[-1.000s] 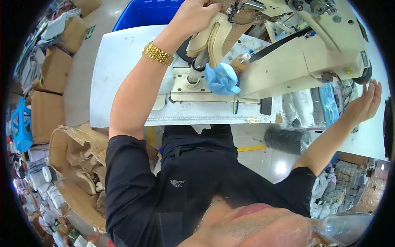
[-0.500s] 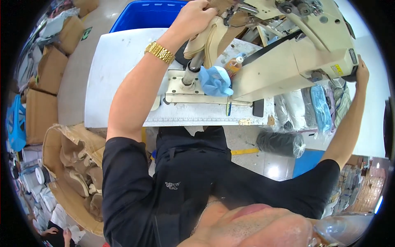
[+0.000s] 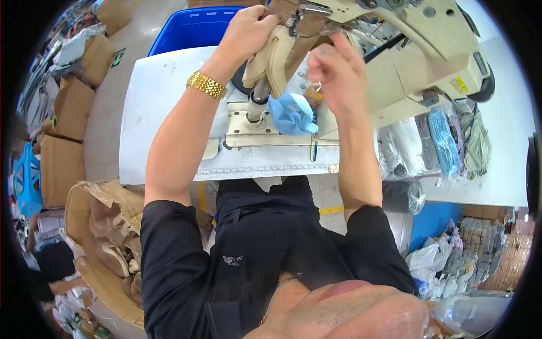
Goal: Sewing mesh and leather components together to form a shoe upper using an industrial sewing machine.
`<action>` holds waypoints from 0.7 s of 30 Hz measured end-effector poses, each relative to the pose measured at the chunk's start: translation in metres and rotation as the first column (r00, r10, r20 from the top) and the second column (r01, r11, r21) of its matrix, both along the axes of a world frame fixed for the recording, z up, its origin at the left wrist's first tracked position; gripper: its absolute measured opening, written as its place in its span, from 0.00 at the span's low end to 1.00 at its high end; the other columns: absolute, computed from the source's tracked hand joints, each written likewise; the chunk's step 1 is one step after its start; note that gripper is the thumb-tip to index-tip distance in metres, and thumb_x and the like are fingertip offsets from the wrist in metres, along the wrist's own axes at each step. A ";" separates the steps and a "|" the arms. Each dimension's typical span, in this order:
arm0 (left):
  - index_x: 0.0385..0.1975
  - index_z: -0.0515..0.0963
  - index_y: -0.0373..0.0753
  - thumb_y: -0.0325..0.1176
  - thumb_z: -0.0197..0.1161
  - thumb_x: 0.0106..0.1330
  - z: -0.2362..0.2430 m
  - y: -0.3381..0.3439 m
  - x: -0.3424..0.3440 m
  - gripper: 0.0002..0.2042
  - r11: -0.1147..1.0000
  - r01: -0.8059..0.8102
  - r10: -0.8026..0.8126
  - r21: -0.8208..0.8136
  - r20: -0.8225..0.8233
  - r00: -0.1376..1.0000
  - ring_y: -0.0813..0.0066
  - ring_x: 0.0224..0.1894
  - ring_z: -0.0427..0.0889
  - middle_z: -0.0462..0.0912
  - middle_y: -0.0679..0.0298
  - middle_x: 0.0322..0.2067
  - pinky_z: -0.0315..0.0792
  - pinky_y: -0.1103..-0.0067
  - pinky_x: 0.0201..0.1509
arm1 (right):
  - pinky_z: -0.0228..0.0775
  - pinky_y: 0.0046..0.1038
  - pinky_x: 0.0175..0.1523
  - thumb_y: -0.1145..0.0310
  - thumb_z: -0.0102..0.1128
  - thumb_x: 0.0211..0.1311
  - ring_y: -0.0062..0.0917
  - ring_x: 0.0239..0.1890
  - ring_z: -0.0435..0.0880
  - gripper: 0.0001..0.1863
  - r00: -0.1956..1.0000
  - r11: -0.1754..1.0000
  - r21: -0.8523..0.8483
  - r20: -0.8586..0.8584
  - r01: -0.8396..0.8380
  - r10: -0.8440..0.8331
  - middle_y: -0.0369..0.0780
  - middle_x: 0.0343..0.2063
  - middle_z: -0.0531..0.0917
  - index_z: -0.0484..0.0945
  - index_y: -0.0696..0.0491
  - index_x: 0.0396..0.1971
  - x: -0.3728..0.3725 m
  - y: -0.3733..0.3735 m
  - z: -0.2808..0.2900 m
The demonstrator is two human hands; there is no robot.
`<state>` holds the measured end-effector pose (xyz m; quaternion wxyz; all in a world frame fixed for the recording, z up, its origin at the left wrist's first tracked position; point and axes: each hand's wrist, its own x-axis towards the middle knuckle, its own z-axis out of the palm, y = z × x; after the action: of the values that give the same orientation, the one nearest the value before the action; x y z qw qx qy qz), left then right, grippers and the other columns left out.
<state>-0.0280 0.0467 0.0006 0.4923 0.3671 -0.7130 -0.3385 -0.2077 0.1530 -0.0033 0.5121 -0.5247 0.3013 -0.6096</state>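
Note:
A brown shoe with a cream sole (image 3: 277, 62) sits at the top of the post of the sewing machine (image 3: 395, 90), under its needle area. My left hand (image 3: 249, 28) is closed on the upper edge of the shoe, a gold watch on that wrist. My right hand (image 3: 339, 70), blurred, hangs just right of the shoe. Its fingers look apart with nothing visible between them, the index finger reaching up near the machine head. Whether that fingertip touches anything I cannot tell.
Below the shoe, a light blue cloth (image 3: 293, 114) and an amber bottle (image 3: 314, 95) stand on the white table (image 3: 164, 113). A blue bin (image 3: 192, 31) is behind it. Left of me stands a carton (image 3: 84, 271) of brown shoes. Wrapped bundles (image 3: 440, 141) lie at the right.
My right hand has left the handwheel at the machine's right end and come in beside the shoe. My left hand and the shoe appear slightly farther left in view.

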 end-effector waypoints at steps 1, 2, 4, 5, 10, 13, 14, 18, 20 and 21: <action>0.37 0.84 0.29 0.36 0.56 0.64 0.000 0.001 -0.002 0.15 1.000 0.008 -0.007 0.026 -0.020 1.000 0.56 0.38 0.85 0.86 0.47 0.34 0.75 0.69 0.43 | 0.72 0.22 0.31 0.75 0.59 0.63 0.21 0.24 0.79 0.32 1.000 1.000 0.004 0.001 -0.010 0.010 0.40 0.27 0.84 0.64 0.61 0.68 0.001 -0.001 0.004; 0.36 0.84 0.29 0.35 0.57 0.63 0.001 0.000 -0.001 0.14 0.994 -0.035 0.035 -0.104 -0.001 0.999 0.56 0.37 0.85 0.86 0.47 0.32 0.75 0.69 0.42 | 0.72 0.22 0.31 0.74 0.59 0.63 0.21 0.23 0.79 0.33 0.999 0.999 -0.038 0.029 -0.017 0.018 0.40 0.26 0.84 0.64 0.61 0.68 0.002 0.001 0.007; 0.36 0.84 0.29 0.34 0.57 0.63 -0.001 -0.005 0.004 0.14 0.993 -0.088 0.090 -0.079 0.024 0.996 0.56 0.36 0.85 0.86 0.47 0.32 0.75 0.69 0.42 | 0.69 0.27 0.34 0.74 0.54 0.62 0.22 0.24 0.74 0.32 0.997 0.997 -0.068 -0.074 0.032 -0.037 0.40 0.26 0.78 0.59 0.64 0.67 0.010 0.010 0.012; 0.35 0.83 0.29 0.34 0.57 0.62 -0.004 -0.008 0.007 0.13 0.989 -0.134 0.137 -0.062 0.043 0.990 0.56 0.36 0.85 0.86 0.47 0.32 0.75 0.69 0.41 | 0.69 0.27 0.34 0.74 0.54 0.62 0.22 0.24 0.74 0.32 0.997 0.998 -0.059 -0.069 0.026 -0.030 0.40 0.26 0.78 0.59 0.64 0.67 0.009 0.009 0.007; 0.33 0.82 0.28 0.31 0.59 0.62 -0.010 -0.006 0.012 0.11 0.963 -0.224 0.206 -0.150 -0.130 0.970 0.60 0.36 0.86 0.87 0.50 0.32 0.77 0.72 0.42 | 0.70 0.27 0.35 0.75 0.54 0.65 0.22 0.25 0.74 0.34 0.999 0.996 -0.087 0.027 0.028 -0.026 0.39 0.25 0.79 0.58 0.64 0.70 0.012 0.011 0.001; 0.44 0.78 0.27 0.28 0.60 0.62 -0.009 0.010 0.019 0.13 0.971 0.041 0.092 0.235 -0.527 0.845 0.63 0.37 0.86 0.86 0.53 0.35 0.79 0.76 0.44 | 0.76 0.22 0.36 0.76 0.59 0.65 0.21 0.26 0.82 0.31 0.992 0.989 -0.083 -0.015 0.126 -0.127 0.40 0.28 0.85 0.65 0.58 0.68 0.016 0.022 -0.013; 0.49 0.74 0.27 0.26 0.61 0.61 -0.009 0.015 0.024 0.17 0.969 -0.083 0.182 0.232 -0.448 0.875 0.61 0.41 0.85 0.85 0.52 0.40 0.78 0.74 0.47 | 0.76 0.22 0.36 0.76 0.59 0.65 0.21 0.26 0.82 0.31 0.992 0.988 -0.083 -0.006 0.129 -0.129 0.40 0.28 0.85 0.65 0.58 0.68 0.016 0.023 -0.017; 0.61 0.67 0.29 0.22 0.61 0.57 -0.007 0.034 0.033 0.28 0.854 -0.481 0.460 -0.199 -0.145 0.876 0.52 0.54 0.80 0.81 0.48 0.49 0.74 0.67 0.58 | 0.78 0.22 0.42 0.74 0.61 0.68 0.20 0.33 0.85 0.27 0.968 0.982 -0.051 -0.168 0.183 -0.189 0.40 0.33 0.87 0.69 0.58 0.66 0.024 0.021 -0.033; 0.60 0.73 0.34 0.23 0.58 0.55 0.004 0.029 0.033 0.27 0.610 -0.421 0.490 -0.672 -0.098 0.866 0.43 0.62 0.71 0.82 0.47 0.49 0.60 0.59 0.72 | 0.76 0.20 0.46 0.71 0.63 0.69 0.17 0.39 0.85 0.24 0.935 0.964 -0.115 -0.239 0.240 -0.262 0.38 0.36 0.87 0.73 0.59 0.63 0.026 0.012 -0.039; 0.60 0.73 0.34 0.23 0.58 0.55 0.006 0.024 0.036 0.27 0.607 -0.415 0.494 -0.678 -0.087 0.865 0.43 0.62 0.71 0.82 0.47 0.49 0.60 0.59 0.72 | 0.76 0.20 0.46 0.71 0.63 0.69 0.17 0.39 0.85 0.24 0.940 0.965 -0.113 -0.226 0.237 -0.257 0.38 0.36 0.87 0.73 0.59 0.63 0.024 0.008 -0.041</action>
<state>0.0082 0.0705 0.0071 0.6209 0.3491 -0.6944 0.1014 -0.1842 0.1609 -0.0439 0.3690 -0.5732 0.3983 -0.6137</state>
